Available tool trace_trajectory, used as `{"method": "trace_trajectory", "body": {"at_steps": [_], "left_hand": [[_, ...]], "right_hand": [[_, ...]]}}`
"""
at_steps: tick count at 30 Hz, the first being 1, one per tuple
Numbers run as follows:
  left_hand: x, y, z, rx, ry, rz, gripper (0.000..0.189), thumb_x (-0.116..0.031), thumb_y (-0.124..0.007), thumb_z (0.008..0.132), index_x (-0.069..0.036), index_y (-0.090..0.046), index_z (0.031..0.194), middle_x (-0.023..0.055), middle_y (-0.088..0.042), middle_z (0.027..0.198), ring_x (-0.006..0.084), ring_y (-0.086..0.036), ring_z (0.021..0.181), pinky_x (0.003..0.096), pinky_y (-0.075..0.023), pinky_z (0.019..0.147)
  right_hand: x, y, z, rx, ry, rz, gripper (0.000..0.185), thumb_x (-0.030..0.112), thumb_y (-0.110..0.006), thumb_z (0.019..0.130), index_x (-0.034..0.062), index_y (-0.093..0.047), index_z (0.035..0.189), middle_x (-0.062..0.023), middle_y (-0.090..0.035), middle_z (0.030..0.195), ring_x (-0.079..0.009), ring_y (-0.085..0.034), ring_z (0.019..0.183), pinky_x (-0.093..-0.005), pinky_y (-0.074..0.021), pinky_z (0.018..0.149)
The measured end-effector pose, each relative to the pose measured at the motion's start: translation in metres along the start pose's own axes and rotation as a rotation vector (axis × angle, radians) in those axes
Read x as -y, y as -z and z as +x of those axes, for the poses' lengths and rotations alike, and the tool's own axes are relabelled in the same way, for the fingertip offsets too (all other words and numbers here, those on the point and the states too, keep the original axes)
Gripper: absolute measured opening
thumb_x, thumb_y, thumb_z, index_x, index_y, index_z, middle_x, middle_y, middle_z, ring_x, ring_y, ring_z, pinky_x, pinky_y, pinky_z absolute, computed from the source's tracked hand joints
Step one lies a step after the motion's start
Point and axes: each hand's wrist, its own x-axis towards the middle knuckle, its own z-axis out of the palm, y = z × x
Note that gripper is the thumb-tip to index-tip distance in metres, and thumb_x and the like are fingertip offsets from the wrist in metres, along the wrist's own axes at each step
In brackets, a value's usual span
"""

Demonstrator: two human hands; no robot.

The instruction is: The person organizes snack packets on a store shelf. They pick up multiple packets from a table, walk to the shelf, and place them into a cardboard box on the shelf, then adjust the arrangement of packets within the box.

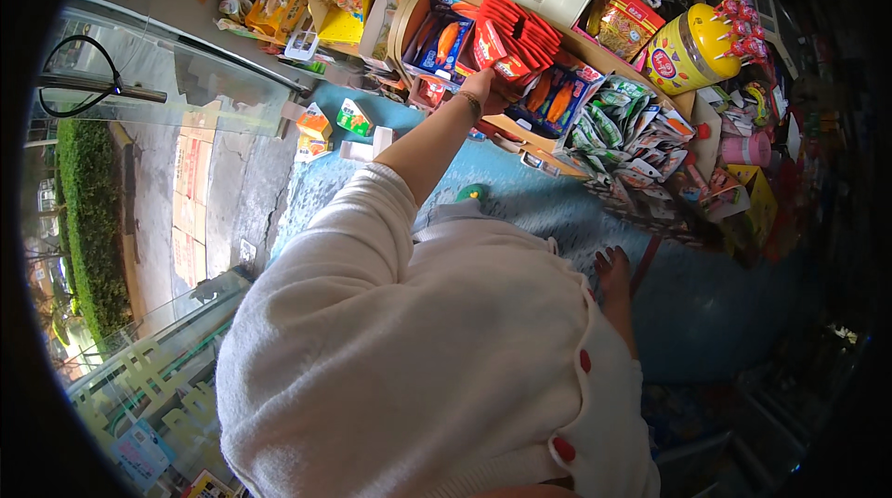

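My left hand (486, 92) reaches to the display boxes, its thumb and fingers closed at the lower edge of a red snack packet (490, 45); part of the grip is hidden. Behind it, a stack of similar red packets (524, 25) fills the middle of a cardboard box. Blue packets with an orange picture lie on both sides, one group (446, 41) to the left and another (559, 102) to the right. Low at my right side hangs my right hand (613, 271), fingers apart, holding nothing.
Green and white sachets (620, 122) crowd the box at right, near a yellow lollipop tub (690, 48). Small cartons (313, 129) stand at left. A glass panel (174, 87) borders the street side. A green shoe (474, 192) shows on the blue floor (697, 310).
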Motion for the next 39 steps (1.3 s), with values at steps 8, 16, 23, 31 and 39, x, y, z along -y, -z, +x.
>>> {"method": "trace_trajectory", "body": {"at_steps": [8,16,23,31,39], "left_hand": [[0.008,-0.028,-0.038,-0.092,-0.182,-0.034,0.034,-0.003,-0.037,0.081,0.014,-0.047,0.109,0.0299,-0.057,0.105,0.0408,-0.059,0.099,0.0476,-0.0514,0.085],[-0.029,-0.023,-0.118,0.036,-0.143,0.051,0.037,-0.01,-0.039,0.083,0.014,-0.051,0.108,0.0274,-0.059,0.106,0.0389,-0.058,0.103,0.0444,-0.0462,0.094],[-0.101,0.031,-0.108,0.02,-0.126,0.166,0.035,-0.006,-0.04,0.082,0.013,-0.053,0.108,0.0264,-0.058,0.11,0.0375,-0.056,0.106,0.0431,-0.0455,0.096],[-0.1,0.045,-0.062,-0.099,-0.094,-0.051,0.038,-0.002,-0.035,0.078,0.013,-0.045,0.111,0.027,-0.053,0.111,0.0413,-0.054,0.106,0.0484,-0.046,0.095],[-0.106,0.057,-0.132,0.052,-0.141,0.056,0.041,-0.001,-0.039,0.078,0.012,-0.042,0.117,0.0263,-0.053,0.114,0.0421,-0.054,0.106,0.0481,-0.0458,0.094]], "right_hand": [[-0.003,-0.018,-0.011,0.068,-0.002,-0.116,0.053,0.027,-0.051,0.092,0.0063,-0.032,0.137,-0.0147,-0.041,0.134,-0.0298,-0.054,0.108,-0.0385,-0.0466,0.083],[-0.013,-0.017,-0.004,0.029,0.008,-0.144,0.053,0.027,-0.047,0.093,0.0037,-0.031,0.138,-0.0148,-0.04,0.135,-0.0289,-0.053,0.109,-0.0383,-0.046,0.087],[-0.032,-0.01,0.008,0.022,0.039,-0.079,0.046,0.027,-0.058,0.085,0.0126,-0.043,0.126,-0.0102,-0.051,0.12,-0.0269,-0.058,0.098,-0.0377,-0.0477,0.077],[-0.006,-0.047,-0.029,0.214,0.01,-0.347,0.048,0.027,-0.054,0.088,0.0065,-0.042,0.13,-0.0089,-0.052,0.119,-0.0227,-0.056,0.1,-0.034,-0.0465,0.082],[0.061,-0.272,-0.079,0.907,0.812,-0.926,0.03,0.016,-0.053,0.087,0.0012,-0.056,0.113,-0.0132,-0.06,0.111,-0.0261,-0.058,0.102,-0.0345,-0.0455,0.087]]}}
